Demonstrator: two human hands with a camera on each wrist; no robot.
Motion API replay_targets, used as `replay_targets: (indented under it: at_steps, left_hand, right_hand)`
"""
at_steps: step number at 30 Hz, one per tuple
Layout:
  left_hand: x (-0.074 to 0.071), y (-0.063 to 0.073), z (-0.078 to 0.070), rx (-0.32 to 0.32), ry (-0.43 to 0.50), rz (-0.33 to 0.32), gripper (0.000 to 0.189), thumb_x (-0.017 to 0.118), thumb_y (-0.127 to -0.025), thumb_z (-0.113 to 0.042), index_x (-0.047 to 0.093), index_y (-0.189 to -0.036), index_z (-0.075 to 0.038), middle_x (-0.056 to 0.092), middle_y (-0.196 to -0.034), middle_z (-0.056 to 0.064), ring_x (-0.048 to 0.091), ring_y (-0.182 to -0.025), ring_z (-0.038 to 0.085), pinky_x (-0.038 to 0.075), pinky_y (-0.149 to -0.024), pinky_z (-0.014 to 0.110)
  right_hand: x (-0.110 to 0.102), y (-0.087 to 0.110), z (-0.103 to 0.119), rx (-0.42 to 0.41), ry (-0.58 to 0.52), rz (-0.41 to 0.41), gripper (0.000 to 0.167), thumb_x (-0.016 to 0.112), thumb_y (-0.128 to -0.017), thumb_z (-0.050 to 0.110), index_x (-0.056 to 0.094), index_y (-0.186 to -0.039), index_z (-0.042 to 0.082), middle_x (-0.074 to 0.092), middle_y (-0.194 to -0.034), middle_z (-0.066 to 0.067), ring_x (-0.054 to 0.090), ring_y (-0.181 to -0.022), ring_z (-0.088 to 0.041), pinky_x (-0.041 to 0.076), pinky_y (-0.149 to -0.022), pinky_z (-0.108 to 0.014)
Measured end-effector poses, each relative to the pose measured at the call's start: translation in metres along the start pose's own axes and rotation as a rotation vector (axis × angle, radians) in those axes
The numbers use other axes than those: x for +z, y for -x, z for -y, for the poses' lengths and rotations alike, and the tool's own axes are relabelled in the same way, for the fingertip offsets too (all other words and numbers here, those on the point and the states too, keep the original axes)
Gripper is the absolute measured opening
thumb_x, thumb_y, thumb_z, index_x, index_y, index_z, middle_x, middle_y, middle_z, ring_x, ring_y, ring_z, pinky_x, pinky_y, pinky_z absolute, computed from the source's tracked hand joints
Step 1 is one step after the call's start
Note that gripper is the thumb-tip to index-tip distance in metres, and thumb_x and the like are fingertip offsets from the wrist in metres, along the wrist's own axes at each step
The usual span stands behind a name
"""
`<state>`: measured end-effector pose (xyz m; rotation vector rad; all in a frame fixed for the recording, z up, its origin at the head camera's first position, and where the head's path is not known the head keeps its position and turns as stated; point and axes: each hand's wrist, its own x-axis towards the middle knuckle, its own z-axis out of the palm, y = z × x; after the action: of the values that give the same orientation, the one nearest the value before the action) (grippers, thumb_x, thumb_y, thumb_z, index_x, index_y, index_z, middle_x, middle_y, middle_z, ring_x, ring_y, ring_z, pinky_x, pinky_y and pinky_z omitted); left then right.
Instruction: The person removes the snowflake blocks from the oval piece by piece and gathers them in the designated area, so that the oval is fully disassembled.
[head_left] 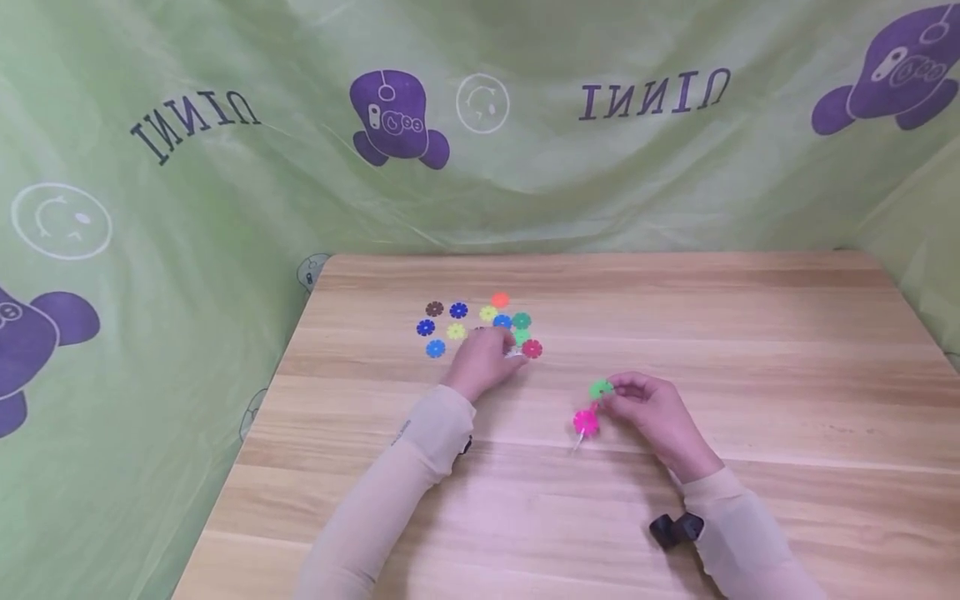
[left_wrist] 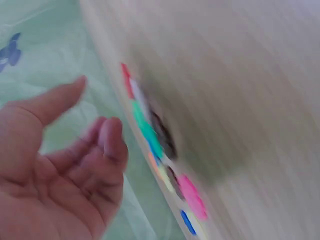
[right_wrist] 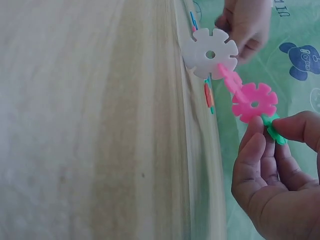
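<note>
My right hand (head_left: 652, 412) pinches a green notched disc (right_wrist: 277, 134) between thumb and fingers. Joined to it is a short chain of such discs: a pink disc (right_wrist: 262, 95), another pink one (right_wrist: 232, 83) seen nearly edge-on, and a white disc (right_wrist: 198, 47) at the far end. Over on the left, my left hand (head_left: 483, 362) hovers at a scatter of loose discs, beside a red disc (head_left: 532, 349) and a light green disc (head_left: 522, 336). In the blurred left wrist view its thumb and bent fingers (left_wrist: 114, 142) stand apart with nothing between them. The hand hides some discs in the head view.
Around the left hand lie several loose discs, among them a brown one (head_left: 434, 309), an orange one (head_left: 500, 299) and a light blue one (head_left: 436, 348). They rest on a wooden table (head_left: 750, 333). A green printed curtain (head_left: 525, 200) hangs behind and at the sides.
</note>
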<state>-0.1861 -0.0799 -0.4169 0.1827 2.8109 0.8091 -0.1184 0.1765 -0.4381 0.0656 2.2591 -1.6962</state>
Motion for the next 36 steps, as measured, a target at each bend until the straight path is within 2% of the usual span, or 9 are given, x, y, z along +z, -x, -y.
replay_targets:
  at_steps: [3,6,11,16,19,22,27,33,36]
  left_hand:
    - [-0.002,0.003,-0.012,0.084,0.162,0.067,0.036,0.073,-0.09,-0.027,0.067,-0.122,-0.012,0.07,-0.116,0.004,0.065,-0.106,0.018,0.054,-0.092,0.033]
    - [-0.002,0.007,-0.021,0.128,0.332,0.151,0.034,0.072,-0.09,-0.027,0.069,-0.122,-0.017,0.071,-0.119,-0.003,0.065,-0.111,0.013,0.053,-0.097,0.031]
    - [0.006,0.008,-0.033,0.092,0.492,0.286,0.027,0.074,-0.088,-0.031,0.074,-0.114,-0.022,0.073,-0.115,-0.009,0.065,-0.112,0.01,0.048,-0.104,0.038]
    - [0.022,0.008,-0.039,0.031,0.585,0.35,0.024,0.077,-0.085,-0.027,0.076,-0.109,-0.021,0.074,-0.11,-0.009,0.065,-0.106,0.008,0.048,-0.103,0.038]
    - [0.03,0.009,-0.041,0.004,0.625,0.371,0.02,0.079,-0.084,-0.022,0.077,-0.104,-0.017,0.076,-0.102,-0.005,0.069,-0.096,0.009,0.051,-0.096,0.033]
    - [0.035,0.011,-0.042,0.006,0.619,0.379,0.018,0.08,-0.083,-0.021,0.077,-0.1,-0.016,0.077,-0.093,-0.005,0.07,-0.088,0.009,0.051,-0.093,0.032]
    - [0.035,0.011,-0.044,0.028,0.571,0.323,0.017,0.08,-0.083,-0.025,0.077,-0.099,-0.019,0.076,-0.089,-0.008,0.069,-0.085,0.008,0.05,-0.091,0.033]
    - [0.032,0.009,-0.044,0.015,0.649,0.288,0.02,0.079,-0.084,-0.021,0.076,-0.102,-0.015,0.077,-0.092,-0.003,0.069,-0.088,0.009,0.052,-0.09,0.029]
    - [0.033,0.008,-0.044,0.004,0.66,0.296,0.021,0.079,-0.084,-0.022,0.076,-0.103,-0.015,0.076,-0.094,-0.003,0.069,-0.089,0.008,0.051,-0.09,0.028]
  right_hand:
    - [-0.001,0.0,0.002,-0.008,-0.013,0.004,0.04,0.071,-0.09,0.016,0.061,-0.123,-0.004,0.07,-0.114,-0.013,0.064,-0.095,-0.003,0.051,-0.084,-0.016]
    - [-0.001,0.0,0.002,-0.008,-0.007,0.002,0.042,0.072,-0.089,0.019,0.062,-0.124,-0.002,0.071,-0.114,-0.011,0.063,-0.095,-0.003,0.051,-0.085,-0.017]
    - [0.0,0.0,0.002,-0.025,-0.033,0.005,0.042,0.073,-0.089,0.018,0.061,-0.124,-0.003,0.072,-0.106,-0.009,0.065,-0.091,-0.005,0.053,-0.083,-0.018]
    - [0.003,-0.001,0.002,-0.02,-0.09,0.012,0.038,0.074,-0.088,0.015,0.058,-0.117,-0.004,0.07,-0.101,-0.007,0.066,-0.091,-0.008,0.054,-0.083,-0.019]
    - [0.005,-0.001,0.002,-0.02,-0.111,0.006,0.035,0.075,-0.087,0.015,0.059,-0.112,-0.003,0.071,-0.1,-0.006,0.066,-0.091,-0.008,0.054,-0.082,-0.019]
    - [0.006,0.0,0.002,-0.032,-0.114,0.001,0.033,0.075,-0.087,0.015,0.06,-0.109,-0.004,0.071,-0.099,-0.006,0.066,-0.092,-0.01,0.054,-0.082,-0.019]
    - [0.007,0.0,0.001,-0.035,-0.102,0.007,0.036,0.077,-0.086,0.022,0.062,-0.108,-0.002,0.072,-0.103,-0.006,0.067,-0.095,-0.008,0.054,-0.084,-0.019]
    - [0.007,0.002,0.0,-0.048,-0.116,0.126,0.049,0.077,-0.086,0.021,0.058,-0.122,-0.007,0.069,-0.116,-0.017,0.07,-0.098,-0.007,0.055,-0.085,-0.02]
    - [0.007,0.004,0.0,-0.049,-0.113,0.14,0.051,0.077,-0.086,0.022,0.058,-0.124,-0.008,0.069,-0.117,-0.019,0.071,-0.098,-0.009,0.055,-0.086,-0.02]
